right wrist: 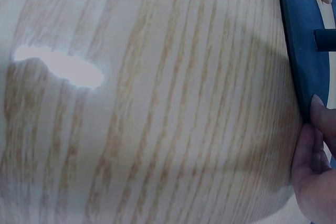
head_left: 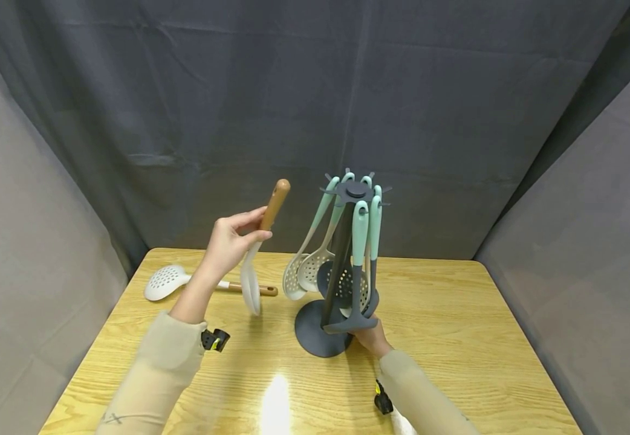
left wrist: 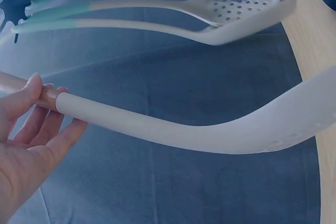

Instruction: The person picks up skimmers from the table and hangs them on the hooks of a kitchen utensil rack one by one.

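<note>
My left hand point(head_left: 230, 241) grips a white slotted spoon point(head_left: 248, 281) by its wooden handle, thumb against the fingers. The spoon hangs head down above the table; faint holes show in its bowl in the left wrist view. To its right stands a dark rotating-style utensil stand point(head_left: 315, 338) with a round base. Mint-handled utensils point(head_left: 360, 232) hang around its top, some with white heads and some dark. Low at the stand's right side, my right hand point(right wrist: 317, 156) pinches the rim of the base between thumb and fingers; hanging utensils partly hide it in the head view.
A white skimmer point(head_left: 167, 282) with a wooden handle lies on the table behind the left forearm. The wooden table point(head_left: 435, 338) reaches back to a dark grey curtain point(head_left: 239, 121). Lighter grey cloth walls point(head_left: 592, 211) rise at both sides.
</note>
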`<state>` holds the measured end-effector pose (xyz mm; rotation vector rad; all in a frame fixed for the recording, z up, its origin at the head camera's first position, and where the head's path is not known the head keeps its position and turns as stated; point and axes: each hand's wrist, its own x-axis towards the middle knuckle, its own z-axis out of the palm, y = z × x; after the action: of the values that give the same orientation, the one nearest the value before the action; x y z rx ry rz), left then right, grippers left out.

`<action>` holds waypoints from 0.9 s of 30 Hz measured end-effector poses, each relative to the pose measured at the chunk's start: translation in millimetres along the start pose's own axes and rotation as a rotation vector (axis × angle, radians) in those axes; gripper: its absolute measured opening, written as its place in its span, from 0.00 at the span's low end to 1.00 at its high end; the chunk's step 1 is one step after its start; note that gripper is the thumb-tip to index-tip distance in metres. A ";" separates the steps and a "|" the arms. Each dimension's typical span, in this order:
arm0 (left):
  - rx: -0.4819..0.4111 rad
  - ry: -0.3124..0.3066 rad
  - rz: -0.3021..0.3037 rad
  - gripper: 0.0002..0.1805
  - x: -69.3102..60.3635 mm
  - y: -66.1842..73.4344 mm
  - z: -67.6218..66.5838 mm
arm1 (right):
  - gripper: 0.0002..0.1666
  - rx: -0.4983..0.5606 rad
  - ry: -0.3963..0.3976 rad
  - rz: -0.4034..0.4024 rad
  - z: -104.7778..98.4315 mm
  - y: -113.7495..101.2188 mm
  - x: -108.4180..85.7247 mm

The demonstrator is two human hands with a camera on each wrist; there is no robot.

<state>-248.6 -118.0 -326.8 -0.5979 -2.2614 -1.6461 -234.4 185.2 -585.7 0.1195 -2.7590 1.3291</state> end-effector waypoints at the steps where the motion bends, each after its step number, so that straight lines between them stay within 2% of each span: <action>1: -0.001 0.001 0.011 0.25 0.2 2.1 1.3 | 0.09 0.004 0.000 0.007 0.3 0.2 0.3; 11: -0.004 -0.005 0.113 0.24 4.5 13.4 15.0 | 0.06 0.030 -0.011 0.036 0.5 -0.8 0.7; 17: 0.013 -0.019 0.166 0.24 7.5 19.6 22.6 | 0.06 0.024 -0.015 0.019 -0.3 -1.5 0.2; 23: 0.012 -0.030 0.187 0.24 10.7 23.5 27.7 | 0.10 0.003 0.007 -0.014 -1.0 -1.9 -0.7; 27: 0.019 -0.045 0.183 0.24 12.3 24.5 30.2 | 0.08 0.002 0.004 -0.021 -0.7 -1.2 -0.3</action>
<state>-247.0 -80.8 -310.1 -0.8189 -2.1780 -1.5356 -233.9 185.0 -584.3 0.1459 -2.7455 1.3261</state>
